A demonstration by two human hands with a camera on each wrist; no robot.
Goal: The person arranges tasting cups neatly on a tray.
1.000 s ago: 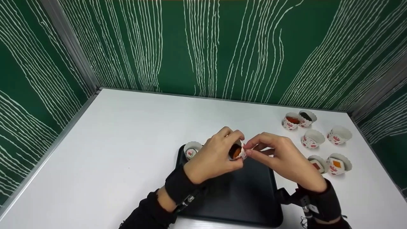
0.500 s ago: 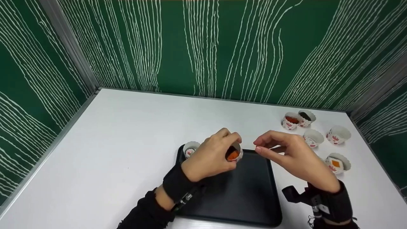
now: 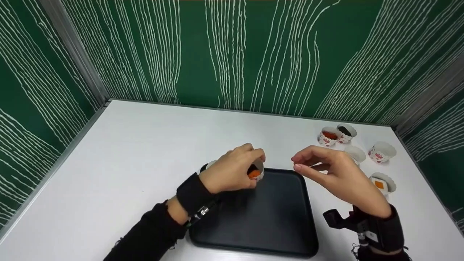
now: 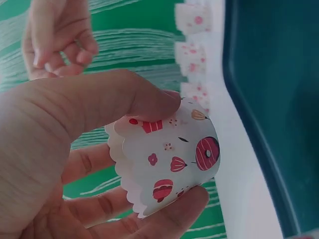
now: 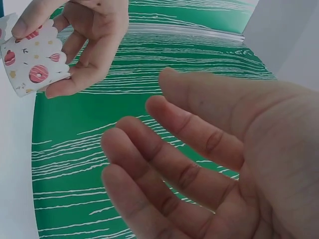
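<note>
My left hand (image 3: 229,171) grips a white paper baking cup (image 4: 172,159) between thumb and fingers, over the far left part of a black tray (image 3: 272,217). Red and pink sweets are printed on the cup, and its rim is scalloped. Inside lies an orange and dark piece (image 3: 255,173), seen only in part. To the right, past the tray's far right corner, my right hand (image 3: 331,174) is in the air with relaxed, slightly bent fingers and holds nothing. Behind the left hand, the rim of another paper cup (image 3: 211,164) shows at the tray's far left corner.
Several more paper cups stand on the white table at the right. One holds something red (image 3: 329,135), one something dark (image 3: 345,131), and one a white piece with an orange square (image 3: 379,184). A green wall (image 3: 195,54) with white lines rises behind the table.
My right hand has let go of the cup's rim and moved right. My left hand has carried the cup left over the tray, covering more of the other cup there.
</note>
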